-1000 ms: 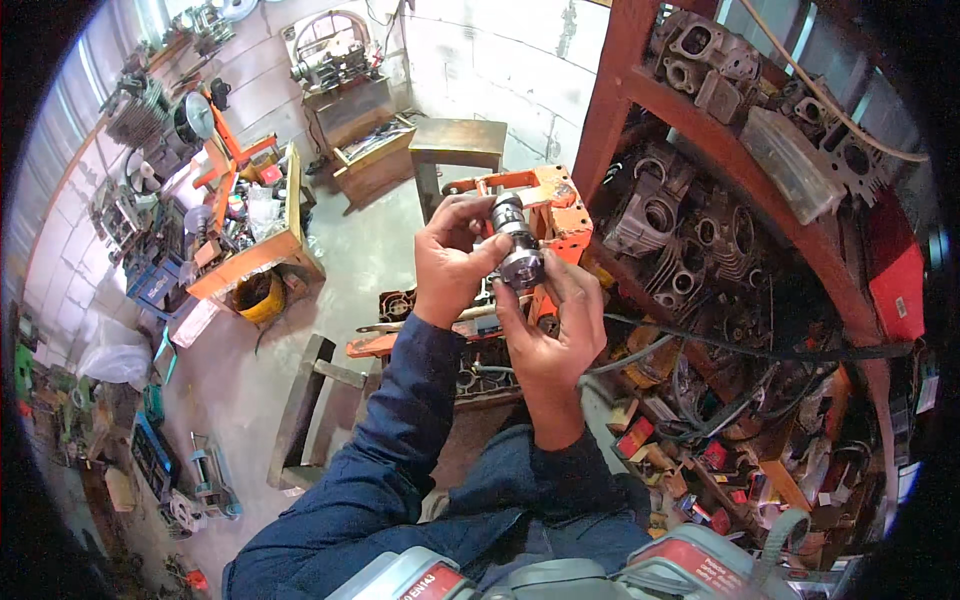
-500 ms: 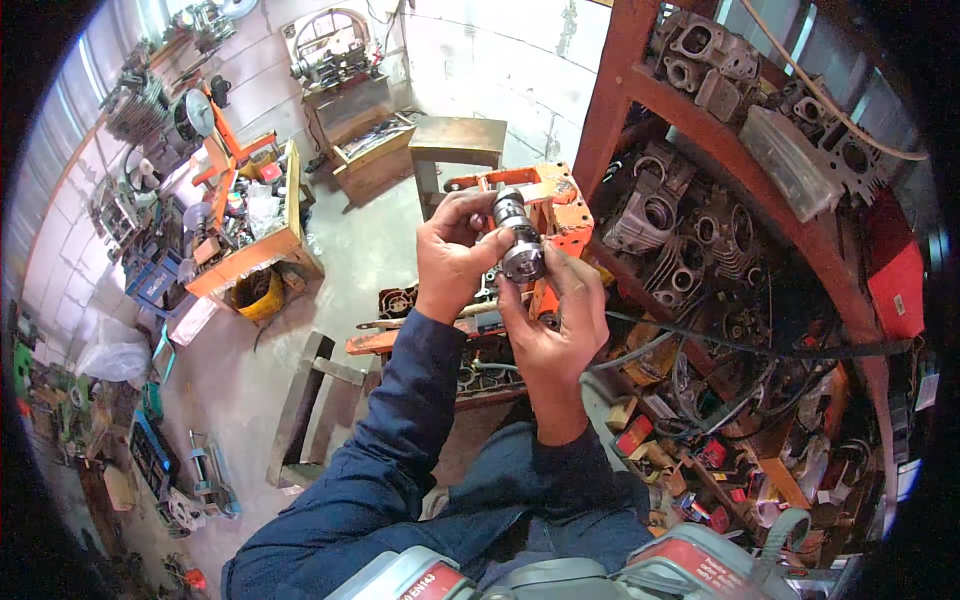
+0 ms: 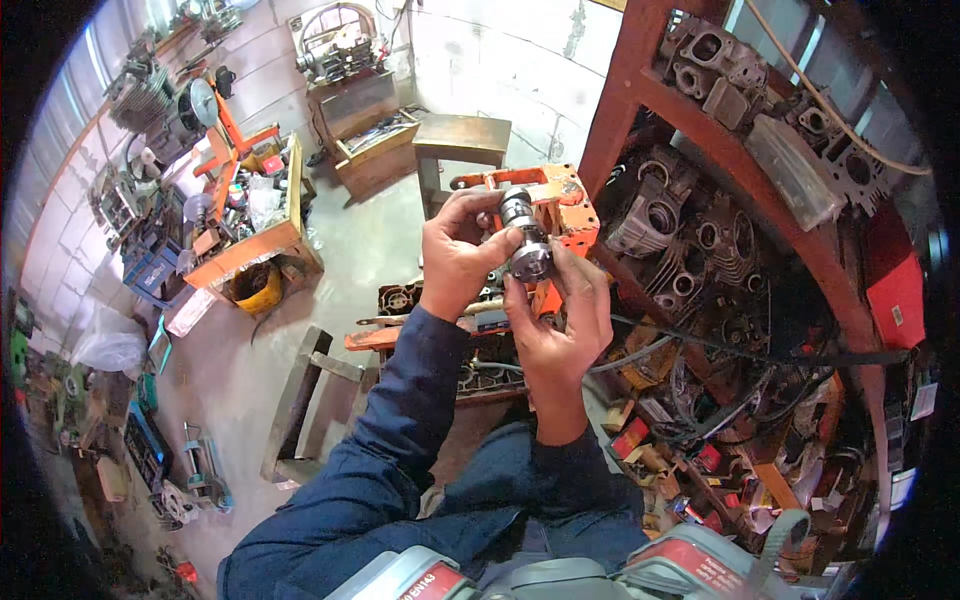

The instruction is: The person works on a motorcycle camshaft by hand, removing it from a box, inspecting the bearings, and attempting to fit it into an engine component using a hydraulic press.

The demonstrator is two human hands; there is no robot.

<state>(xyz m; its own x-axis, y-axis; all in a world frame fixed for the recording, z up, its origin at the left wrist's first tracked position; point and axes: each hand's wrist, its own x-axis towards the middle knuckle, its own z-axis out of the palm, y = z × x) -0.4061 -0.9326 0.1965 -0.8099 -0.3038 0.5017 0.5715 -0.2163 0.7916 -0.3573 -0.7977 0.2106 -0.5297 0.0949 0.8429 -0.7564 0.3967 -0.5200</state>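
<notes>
A shiny metal camshaft (image 3: 525, 225) is held nearly upright between my two hands, its wider end toward me. My left hand (image 3: 460, 255) grips it from the left, thumb pressed on its middle and fingers bent around the upper part. My right hand (image 3: 562, 330) pinches the lower end, with thumb and fingertips at either side of it. Just behind the camshaft stands a chipped orange steel fixture (image 3: 570, 208) with bolt holes, and beneath my hands more orange metal (image 3: 375, 338) and dark engine parts show.
Cluttered wooden bench (image 3: 250, 258) at left, with a yellow bucket (image 3: 258, 292) beneath. A wooden stool (image 3: 460, 135) stands behind the fixture, a dark metal frame (image 3: 310, 400) lower left. Reddish shelving (image 3: 720, 130) at right holds engine castings (image 3: 650, 225); black hoses (image 3: 760, 357) cross there.
The view has shifted slightly; both hands and the camshaft sit a little further right in the picture. The grip on the camshaft looks much the same.
</notes>
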